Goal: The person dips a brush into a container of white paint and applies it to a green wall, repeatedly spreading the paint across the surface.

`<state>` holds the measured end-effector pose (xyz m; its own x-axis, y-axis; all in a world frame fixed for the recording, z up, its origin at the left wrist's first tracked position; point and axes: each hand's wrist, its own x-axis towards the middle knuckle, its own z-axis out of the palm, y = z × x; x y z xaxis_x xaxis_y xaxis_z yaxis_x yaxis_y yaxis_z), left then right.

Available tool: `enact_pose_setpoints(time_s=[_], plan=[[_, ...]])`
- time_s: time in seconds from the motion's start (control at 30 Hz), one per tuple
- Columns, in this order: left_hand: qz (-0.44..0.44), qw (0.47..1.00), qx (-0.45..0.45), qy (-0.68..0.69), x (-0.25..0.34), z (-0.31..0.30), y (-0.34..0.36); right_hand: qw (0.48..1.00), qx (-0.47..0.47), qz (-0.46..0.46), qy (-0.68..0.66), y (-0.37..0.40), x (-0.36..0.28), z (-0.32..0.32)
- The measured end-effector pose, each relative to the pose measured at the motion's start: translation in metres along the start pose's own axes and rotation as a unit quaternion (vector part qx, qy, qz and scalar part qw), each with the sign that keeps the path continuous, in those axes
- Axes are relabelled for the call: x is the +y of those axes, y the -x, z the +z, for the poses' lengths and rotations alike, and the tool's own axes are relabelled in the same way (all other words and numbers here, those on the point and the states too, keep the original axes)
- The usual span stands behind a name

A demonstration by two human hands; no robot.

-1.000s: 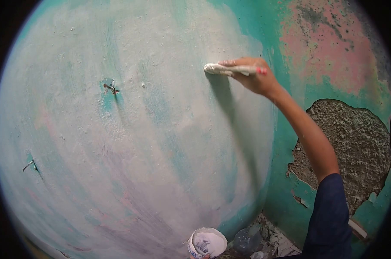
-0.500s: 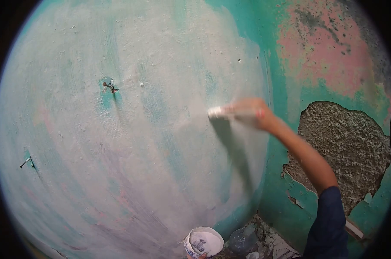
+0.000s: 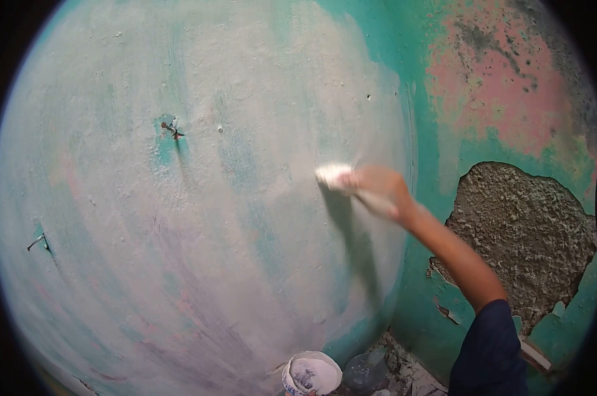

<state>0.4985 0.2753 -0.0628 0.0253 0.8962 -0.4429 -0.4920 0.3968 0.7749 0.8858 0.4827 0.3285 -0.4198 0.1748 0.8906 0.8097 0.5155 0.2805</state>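
Note:
My right hand [image 3: 380, 187] is closed around the handle of a paintbrush [image 3: 335, 175]. The brush's white, paint-covered bristles are against the wall [image 3: 272, 198], which has a streaky whitish coat over turquoise. Motion blurs both the hand and the brush, and their shadow falls down the wall below. At the bottom edge is a small white paint bucket [image 3: 321, 375] with whitish paint inside and on its rim; the frame cuts off its lower part. My left hand does not show.
Two metal hooks, an upper one [image 3: 173, 131] and a lower one [image 3: 38, 242], stick out at the left. The adjoining turquoise wall [image 3: 420, 290] has a large patch of bare rough plaster [image 3: 523, 231]. Rubble [image 3: 410, 369] and a clear rounded container [image 3: 366, 371] lie in the corner below.
My right hand and the brush have shifted slightly downward on the wall, and the wrist has tilted. My forearm and sleeve are lower and a little farther left. The bucket has sunk slightly in view.

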Motion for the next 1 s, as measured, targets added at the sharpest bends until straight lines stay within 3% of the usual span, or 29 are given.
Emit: enact_pose_setpoints(time_s=[0.07,0.13,0.23,0.3,0.37,0.43,0.53,0.7,0.83,0.87,0.97,1.0], plan=[[-0.001,1.000,0.001,0.002,-0.003,-0.002,0.003,0.999,-0.034,0.010,-0.005,0.032,-0.009,0.010],[-0.002,1.000,0.001,0.003,-0.006,-0.003,0.007,0.994,-0.090,-0.041,-0.044,0.043,-0.016,0.008],[-0.001,1.000,-0.001,0.002,-0.006,-0.002,0.008,0.986,-0.164,0.000,-0.018,0.009,0.005,-0.007],[0.001,1.000,-0.002,0.002,-0.004,-0.003,0.007,0.990,-0.143,0.009,-0.018,-0.038,0.027,-0.021],[0.008,1.000,-0.001,0.003,-0.001,-0.002,0.003,0.996,-0.041,0.019,-0.074,-0.080,0.046,-0.033],[0.013,1.000,-0.001,0.004,0.002,0.001,0.001,0.994,-0.034,0.096,-0.047,-0.117,0.049,-0.049],[0.018,1.000,-0.001,0.007,0.006,0.007,-0.002,0.992,0.096,0.076,-0.039,-0.144,0.048,-0.062],[0.027,1.000,0.007,0.010,0.014,0.012,-0.002,0.995,0.081,-0.041,0.051,-0.074,0.041,-0.025],[0.023,1.000,0.013,0.014,0.014,0.017,0.009,1.000,-0.007,-0.003,-0.021,0.030,-0.001,0.005],[0.022,1.000,0.014,0.016,0.015,0.023,0.016,0.997,-0.065,0.016,-0.040,0.044,-0.014,0.001],[-0.026,0.998,0.034,0.038,0.032,0.045,0.034,0.991,-0.121,-0.052,-0.037,0.059,-0.011,-0.003],[-0.025,0.999,0.032,0.035,0.032,0.044,0.033,0.990,-0.129,-0.037,-0.033,0.056,-0.002,-0.001]])
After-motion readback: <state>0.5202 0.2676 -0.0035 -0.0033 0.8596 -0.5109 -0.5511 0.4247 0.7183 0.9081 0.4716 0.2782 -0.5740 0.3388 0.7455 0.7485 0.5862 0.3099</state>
